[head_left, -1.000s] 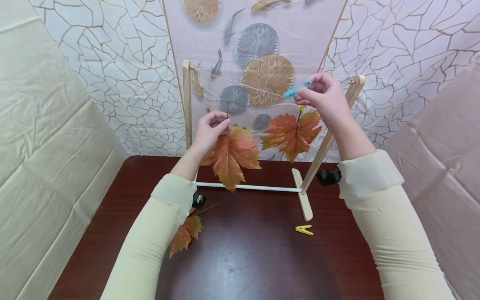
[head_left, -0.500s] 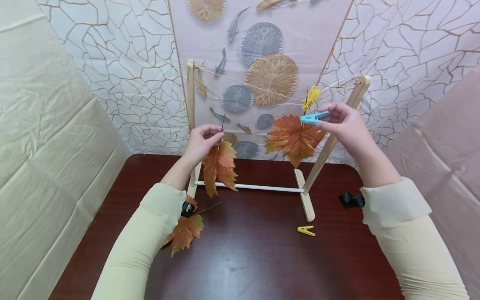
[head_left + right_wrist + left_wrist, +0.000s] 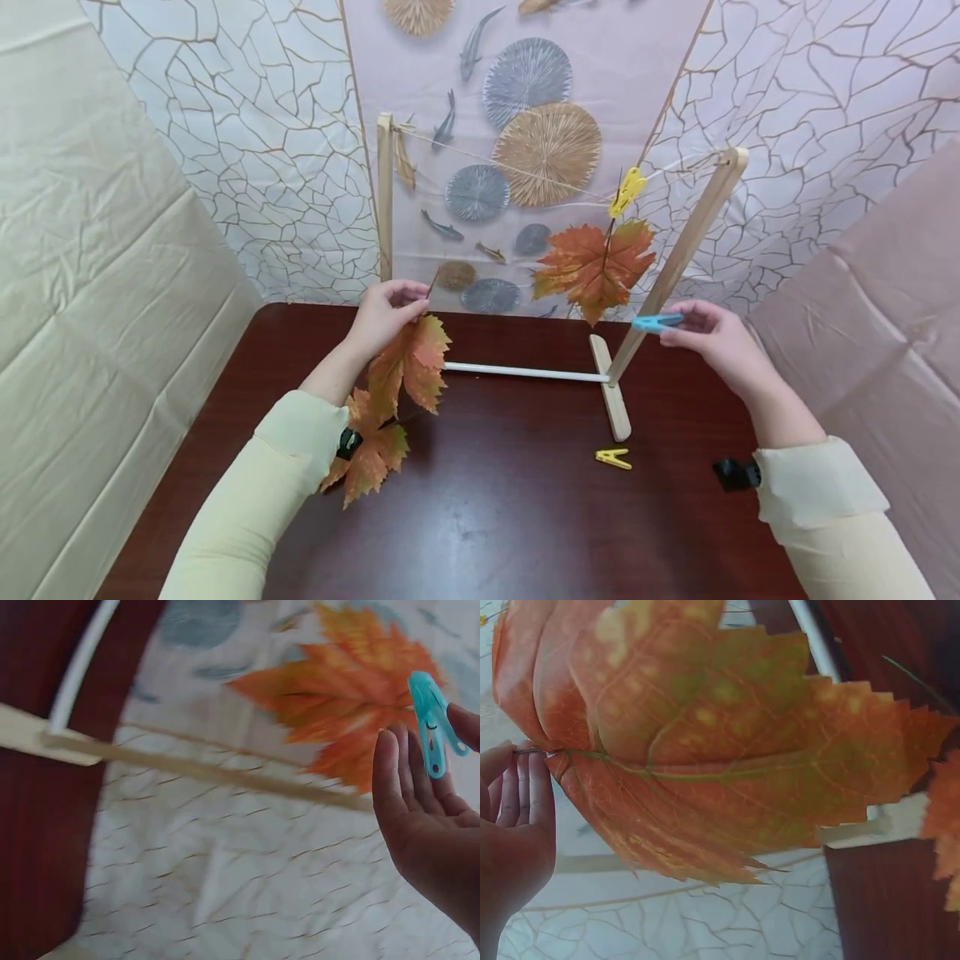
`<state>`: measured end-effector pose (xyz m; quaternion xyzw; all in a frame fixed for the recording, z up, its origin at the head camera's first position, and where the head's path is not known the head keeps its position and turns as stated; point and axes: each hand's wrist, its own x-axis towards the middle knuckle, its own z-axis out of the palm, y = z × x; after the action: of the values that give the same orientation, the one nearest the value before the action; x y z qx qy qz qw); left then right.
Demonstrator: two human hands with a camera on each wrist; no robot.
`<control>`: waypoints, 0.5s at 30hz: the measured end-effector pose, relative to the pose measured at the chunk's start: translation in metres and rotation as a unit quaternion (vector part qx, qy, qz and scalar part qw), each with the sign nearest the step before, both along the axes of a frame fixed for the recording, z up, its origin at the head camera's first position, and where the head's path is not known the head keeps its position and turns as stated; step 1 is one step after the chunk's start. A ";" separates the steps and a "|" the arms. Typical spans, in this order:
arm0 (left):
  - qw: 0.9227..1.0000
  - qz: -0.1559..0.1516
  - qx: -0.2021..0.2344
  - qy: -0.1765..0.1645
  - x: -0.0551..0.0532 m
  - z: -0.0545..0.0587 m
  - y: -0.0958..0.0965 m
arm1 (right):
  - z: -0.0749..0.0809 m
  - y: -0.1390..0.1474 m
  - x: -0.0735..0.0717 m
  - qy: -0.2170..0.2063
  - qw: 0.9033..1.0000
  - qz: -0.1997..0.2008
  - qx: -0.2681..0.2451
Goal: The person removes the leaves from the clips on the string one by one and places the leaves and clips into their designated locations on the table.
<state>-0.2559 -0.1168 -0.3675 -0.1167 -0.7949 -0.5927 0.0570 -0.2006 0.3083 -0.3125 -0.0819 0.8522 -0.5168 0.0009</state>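
My left hand (image 3: 386, 321) pinches the stem of an orange-green maple leaf (image 3: 411, 367), which hangs below the fingers; the left wrist view shows this leaf (image 3: 727, 750) large and close. In my right hand (image 3: 716, 342) a light blue clothespin (image 3: 657, 322) is held between thumb and fingers, near the right post; it shows as well in the right wrist view, as the blue clothespin (image 3: 431, 724). A yellow clothespin (image 3: 627, 192) on the string (image 3: 517, 170) holds another maple leaf (image 3: 596, 267) by its stem. Partly under the left wrist, one more leaf (image 3: 375, 458) lies on the table.
A wooden frame with a right post (image 3: 678, 262), a left post (image 3: 386, 200) and a white bottom rod (image 3: 525, 372) stands on the dark red table (image 3: 480, 517). A second yellow clothespin (image 3: 613, 458) lies near the right foot (image 3: 611, 392). Patterned cloth hangs behind.
Both hands have come down from the string, the left with its leaf toward the lower left, the right with the blue clothespin toward the lower right. The hung leaf stays on the string.
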 end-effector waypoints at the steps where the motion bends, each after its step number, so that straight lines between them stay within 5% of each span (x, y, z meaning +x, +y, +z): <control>1: 1.000 -0.002 -0.007 0.000 0.001 -0.004 -0.002 | -0.007 0.004 0.002 0.000 1.000 -0.006 0.001; 8: 0.998 0.005 -0.065 0.000 0.007 -0.029 -0.017 | -0.044 0.027 0.006 0.002 0.996 -0.049 0.068; 15: 0.995 0.012 -0.097 0.010 0.012 -0.042 -0.028 | -0.062 0.035 0.008 -0.019 0.988 -0.065 0.139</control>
<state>-0.2437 -0.1446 -0.4099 -0.1183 -0.8494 -0.5108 0.0602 -0.1922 0.3429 -0.3744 -0.0156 0.9190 -0.3940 -0.0051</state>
